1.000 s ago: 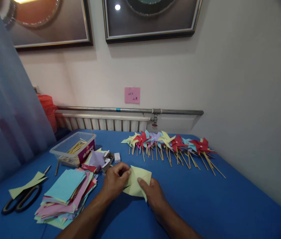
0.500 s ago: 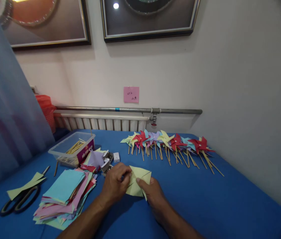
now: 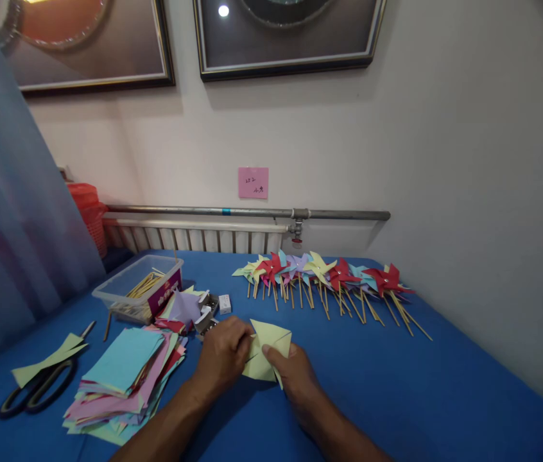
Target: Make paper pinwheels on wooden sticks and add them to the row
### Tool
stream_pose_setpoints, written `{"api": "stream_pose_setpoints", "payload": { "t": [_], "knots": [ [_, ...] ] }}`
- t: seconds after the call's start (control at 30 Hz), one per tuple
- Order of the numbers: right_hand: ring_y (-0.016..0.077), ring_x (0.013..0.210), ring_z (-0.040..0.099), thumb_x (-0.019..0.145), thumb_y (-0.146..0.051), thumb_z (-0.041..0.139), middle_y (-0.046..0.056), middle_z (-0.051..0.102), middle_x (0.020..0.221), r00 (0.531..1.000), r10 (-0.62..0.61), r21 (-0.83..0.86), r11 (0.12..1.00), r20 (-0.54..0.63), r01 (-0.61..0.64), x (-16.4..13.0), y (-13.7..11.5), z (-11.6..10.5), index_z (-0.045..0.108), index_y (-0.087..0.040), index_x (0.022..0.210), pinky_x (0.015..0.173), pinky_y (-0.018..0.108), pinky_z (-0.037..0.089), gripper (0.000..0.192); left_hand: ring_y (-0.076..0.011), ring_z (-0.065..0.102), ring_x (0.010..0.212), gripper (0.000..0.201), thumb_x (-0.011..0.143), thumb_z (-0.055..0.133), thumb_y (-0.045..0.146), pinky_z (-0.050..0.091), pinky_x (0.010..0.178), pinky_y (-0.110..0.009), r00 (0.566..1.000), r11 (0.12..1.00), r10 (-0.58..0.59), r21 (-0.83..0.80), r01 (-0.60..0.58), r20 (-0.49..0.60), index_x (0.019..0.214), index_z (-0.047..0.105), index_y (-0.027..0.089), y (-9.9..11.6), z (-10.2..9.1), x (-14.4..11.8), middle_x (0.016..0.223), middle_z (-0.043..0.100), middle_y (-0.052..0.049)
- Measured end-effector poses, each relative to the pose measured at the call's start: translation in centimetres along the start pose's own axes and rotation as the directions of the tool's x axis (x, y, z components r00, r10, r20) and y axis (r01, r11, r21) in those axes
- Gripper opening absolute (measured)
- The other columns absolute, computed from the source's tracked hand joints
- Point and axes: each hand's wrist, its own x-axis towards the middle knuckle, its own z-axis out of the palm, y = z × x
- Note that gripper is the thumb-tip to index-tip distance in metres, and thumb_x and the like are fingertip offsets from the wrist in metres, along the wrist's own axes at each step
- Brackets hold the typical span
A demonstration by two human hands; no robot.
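We have the yellow-green paper square [image 3: 266, 351] between our two hands near the middle of the table [image 3: 396, 398], a little toward the near edge. Our left hand [image 3: 226, 356] pinches its left side, fingers curled over the folded points there, and our right hand [image 3: 295, 372] pinches the lower right part with thumb on top. The sheet looks thin and very light, soft enough to crease or tear at its cuts, so we judge it wants a gentle hold by the corners and at the centre where the points gather, not a squeeze across the flat.

Toward the far left corner stands a clear plastic box [image 3: 139, 290] holding thin wooden sticks; a dark label shows on its side. Just in front of it, a small open box [image 3: 208, 308] sits among loose paper; what it holds is too small to tell. A stack of coloured sheets [image 3: 124, 378] lies left of our hands, scissors [image 3: 35, 388] near the left edge, and finished pinwheels [image 3: 324, 276] along the far edge.
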Motion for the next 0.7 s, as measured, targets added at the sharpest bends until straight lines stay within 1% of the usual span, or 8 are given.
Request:
{"api": "stream_pose_setpoints", "payload": {
  "t": [0.2, 0.33, 0.4, 0.47, 0.53, 0.6, 0.63, 0.7],
  "knots": [
    [0.0296, 0.075, 0.077, 0.071, -0.056, 0.083, 0.009, 0.084, 0.085, 0.999, 0.012, -0.047, 0.999, -0.032, -0.013, 0.3, 0.3, -0.1, 0.082, -0.016, 0.095, 0.068, 0.036, 0.059, 0.046, -0.0202, 0.063, 0.074, 0.026, 0.099, 0.048, 0.016, 0.042, 0.070, -0.031, 0.986, 0.983, 0.158, 0.105, -0.151, -0.057, 0.087, 0.071, 0.020, -0.1, 0.2, -0.2, 0.075, 0.067, -0.006],
    [0.0304, 0.076, 0.077, 0.068, -0.057, 0.084, 0.009, 0.084, 0.084, 0.999, 0.016, -0.029, 0.999, -0.046, -0.018, 0.3, 0.1, 0.1, 0.082, -0.016, 0.093, 0.067, 0.036, 0.059, 0.048, -0.0210, 0.062, 0.073, 0.026, 0.098, 0.049, 0.017, 0.040, 0.071, -0.033, 0.988, 0.988, 0.136, 0.084, -0.130, -0.070, 0.084, 0.071, 0.021, 0.1, 0.1, -0.1, 0.074, 0.068, -0.007],
    [0.0313, 0.078, 0.078, 0.066, -0.058, 0.085, 0.011, 0.085, 0.087, 0.999, 0.019, -0.020, 1.000, -0.037, -0.019, 0.4, 0.2, 0.1, 0.082, -0.015, 0.096, 0.070, 0.038, 0.060, 0.052, -0.0204, 0.060, 0.073, 0.022, 0.094, 0.053, 0.019, 0.040, 0.071, -0.032, 0.998, 0.999, 0.044, 0.008, -0.043, -0.054, 0.081, 0.070, 0.021, 0.3, 0.0, 0.0, 0.074, 0.067, -0.007],
    [0.0319, 0.082, 0.079, 0.068, -0.060, 0.085, 0.012, 0.085, 0.093, 1.000, 0.013, -0.009, 1.000, -0.018, -0.013, 0.5, 0.4, 0.0, 0.082, -0.015, 0.101, 0.074, 0.039, 0.061, 0.055, -0.0193, 0.058, 0.072, 0.015, 0.089, 0.059, 0.022, 0.039, 0.069, -0.031, 0.993, 0.985, -0.122, -0.121, 0.121, 0.002, 0.077, 0.069, 0.021, 0.5, -0.1, 0.2, 0.074, 0.066, -0.005],
    [0.0324, 0.083, 0.080, 0.069, -0.062, 0.083, 0.012, 0.086, 0.095, 1.000, 0.016, -0.018, 1.000, -0.018, -0.016, 0.7, 0.8, -0.2, 0.082, -0.016, 0.103, 0.074, 0.039, 0.061, 0.057, -0.0177, 0.055, 0.068, 0.012, 0.083, 0.064, 0.027, 0.037, 0.064, -0.028, 0.945, 0.903, -0.305, -0.279, 0.326, 0.116, 0.073, 0.066, 0.020, 0.6, -0.1, 0.5, 0.070, 0.063, -0.001],
    [0.0328, 0.081, 0.079, 0.068, -0.063, 0.082, 0.011, 0.085, 0.091, 0.998, 0.021, -0.052, 0.998, -0.052, -0.024, 0.8, 1.1, -0.3, 0.082, -0.016, 0.100, 0.070, 0.039, 0.060, 0.057, -0.0158, 0.050, 0.062, 0.018, 0.080, 0.065, 0.033, 0.034, 0.059, -0.027, 0.878, 0.788, -0.414, -0.390, 0.477, 0.239, 0.068, 0.061, 0.020, 0.5, 0.1, 0.6, 0.063, 0.056, 0.002],
    [0.0328, 0.079, 0.079, 0.067, -0.063, 0.082, 0.011, 0.085, 0.089, 0.998, 0.020, -0.069, 0.997, -0.066, -0.024, 0.9, 1.3, -0.3, 0.082, -0.016, 0.098, 0.069, 0.039, 0.060, 0.056, -0.0149, 0.047, 0.059, 0.021, 0.080, 0.065, 0.035, 0.031, 0.057, -0.026, 0.856, 0.750, -0.435, -0.413, 0.516, 0.278, 0.066, 0.058, 0.021, 0.5, 0.2, 0.6, 0.060, 0.052, 0.003],
    [0.0321, 0.078, 0.078, 0.066, -0.061, 0.083, 0.010, 0.085, 0.086, 0.996, 0.005, -0.087, 0.996, -0.085, -0.012, 1.0, 1.5, -0.2, 0.082, -0.017, 0.095, 0.068, 0.038, 0.060, 0.053, -0.0139, 0.043, 0.057, 0.026, 0.080, 0.064, 0.035, 0.028, 0.057, -0.027, 0.853, 0.752, -0.437, -0.404, 0.520, 0.285, 0.062, 0.052, 0.022, 0.5, 0.4, 0.6, 0.058, 0.047, 0.004]
  ]
}}
